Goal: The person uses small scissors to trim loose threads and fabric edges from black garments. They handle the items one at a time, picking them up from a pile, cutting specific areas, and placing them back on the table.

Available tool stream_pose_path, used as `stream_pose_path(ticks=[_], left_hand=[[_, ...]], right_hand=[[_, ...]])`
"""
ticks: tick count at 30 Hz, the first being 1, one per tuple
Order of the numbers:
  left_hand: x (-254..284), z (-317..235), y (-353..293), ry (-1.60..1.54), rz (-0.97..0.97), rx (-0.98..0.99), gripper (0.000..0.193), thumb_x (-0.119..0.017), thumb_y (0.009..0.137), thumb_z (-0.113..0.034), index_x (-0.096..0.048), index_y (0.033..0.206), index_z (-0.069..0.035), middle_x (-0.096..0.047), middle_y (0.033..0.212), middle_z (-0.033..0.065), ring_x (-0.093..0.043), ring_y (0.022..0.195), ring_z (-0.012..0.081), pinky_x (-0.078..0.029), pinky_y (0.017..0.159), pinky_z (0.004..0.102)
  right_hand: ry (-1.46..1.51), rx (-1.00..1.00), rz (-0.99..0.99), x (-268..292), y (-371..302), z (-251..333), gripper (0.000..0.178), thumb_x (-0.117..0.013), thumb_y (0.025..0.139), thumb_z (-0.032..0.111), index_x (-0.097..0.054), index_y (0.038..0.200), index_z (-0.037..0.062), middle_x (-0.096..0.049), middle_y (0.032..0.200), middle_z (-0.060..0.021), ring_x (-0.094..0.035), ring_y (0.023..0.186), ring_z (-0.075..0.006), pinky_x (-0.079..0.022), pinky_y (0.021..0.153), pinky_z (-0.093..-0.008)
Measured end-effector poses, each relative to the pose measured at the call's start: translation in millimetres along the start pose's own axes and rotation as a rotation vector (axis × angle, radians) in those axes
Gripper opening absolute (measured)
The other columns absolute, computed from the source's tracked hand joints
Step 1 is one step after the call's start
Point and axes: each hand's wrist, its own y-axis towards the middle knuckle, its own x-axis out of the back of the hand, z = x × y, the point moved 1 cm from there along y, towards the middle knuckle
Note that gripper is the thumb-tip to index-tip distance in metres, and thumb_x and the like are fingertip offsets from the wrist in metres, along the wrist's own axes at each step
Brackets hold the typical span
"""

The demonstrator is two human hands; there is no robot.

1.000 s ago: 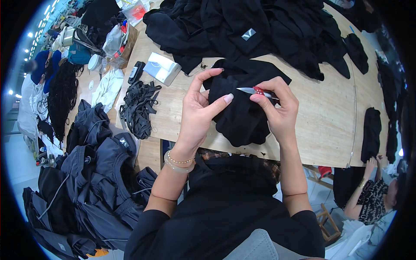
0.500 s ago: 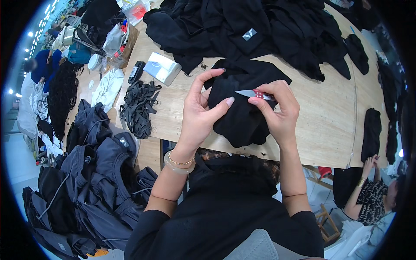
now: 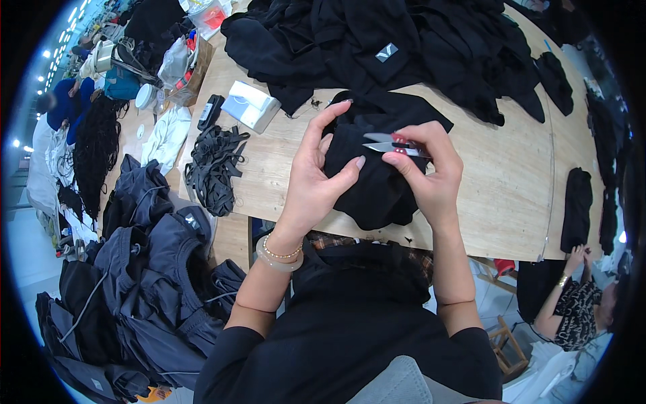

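A piece of black fabric [image 3: 377, 192] lies bunched at the near edge of the table. On its left side is my left hand [image 3: 315, 168], thumb and index finger spread in a curve across it. The other fingers of that hand tuck in at the fabric's edge and are partly hidden. Above the fabric, my right hand [image 3: 434, 165] grips small red-handled thread snips [image 3: 398, 144] between thumb and fingers. Their blades stand apart and point left, toward the gap between my left thumb and index finger.
A large heap of black garments [image 3: 316, 47] covers the table's far side. Left of my hands are a tissue pack [image 3: 250, 106], a small black box [image 3: 211, 112] and tangled dark straps [image 3: 217, 168]. Dark grey garments [image 3: 145, 289] pile up at lower left. A co-worker [image 3: 572, 303] sits at right.
The snips' blades have parted; before, they were together. Both hands stay in nearly the same place, with my left hand turned very slightly.
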Motion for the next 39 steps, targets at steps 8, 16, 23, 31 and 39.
stream_pose_path(ticks=[8,16,23,31,39], left_hand=[[7.0,-0.7,4.3,0.251,0.018,-0.127,0.061,-0.03,0.111,-0.039,-0.022,0.16,-0.003,-0.033,0.161,0.0071,-0.059,0.117,0.0106,-0.045,0.099,0.0215],[25.5,-44.9,16.5,0.053,0.263,0.06,0.098,-0.023,0.094,-0.077,-0.022,0.161,-0.005,-0.075,0.09,0.0129,-0.067,0.09,0.0089,-0.049,0.084,0.0191],[43.5,-69.6,50.0,0.351,0.316,-0.098,0.081,-0.033,0.101,-0.067,-0.046,0.151,-0.005,-0.071,0.081,0.0012,-0.061,0.077,0.002,-0.044,0.08,0.0162],[82.6,-99.1,88.7,0.488,0.473,0.163,0.029,-0.08,0.088,-0.017,-0.07,0.107,0.003,-0.069,0.084,-0.003,-0.059,0.077,-0.0001,-0.046,0.068,0.0164],[77.5,-82.1,112.8,0.487,0.567,0.26,0.024,-0.079,0.089,-0.015,-0.072,0.102,0.004,-0.071,0.086,-0.0022,-0.06,0.075,0.0001,-0.048,0.067,0.0156]], right_hand=[[0.613,-0.454,0.19,2.9,18.2,-42.6,0.02,-0.063,0.101,0.023,-0.064,0.097,0.0027,-0.062,0.101,-0.001,-0.057,0.091,-0.008,-0.044,0.086,-0.0218],[0.64,-0.435,0.736,-4.2,53.4,-21.0,0.029,-0.06,0.102,0.027,-0.071,0.105,-0.0002,-0.071,0.103,-0.0036,-0.065,0.1,-0.0133,-0.046,0.097,-0.0293],[0.414,-0.253,0.774,36.8,88.9,7.3,0.024,-0.066,0.099,0.021,-0.065,0.087,0.0005,-0.053,0.076,0.0074,-0.044,0.074,-0.003,-0.039,0.069,-0.0236],[0.077,-0.307,0.549,133.6,128.1,-0.3,0.024,-0.064,0.1,0.024,-0.062,0.086,0.0048,-0.054,0.078,0.0081,-0.049,0.077,-0.0029,-0.04,0.074,-0.0208],[-0.038,-0.389,0.561,136.7,116.3,-11.0,0.024,-0.069,0.097,0.029,-0.071,0.093,0.0057,-0.063,0.08,0.0044,-0.056,0.075,-0.005,-0.046,0.077,-0.0239]])
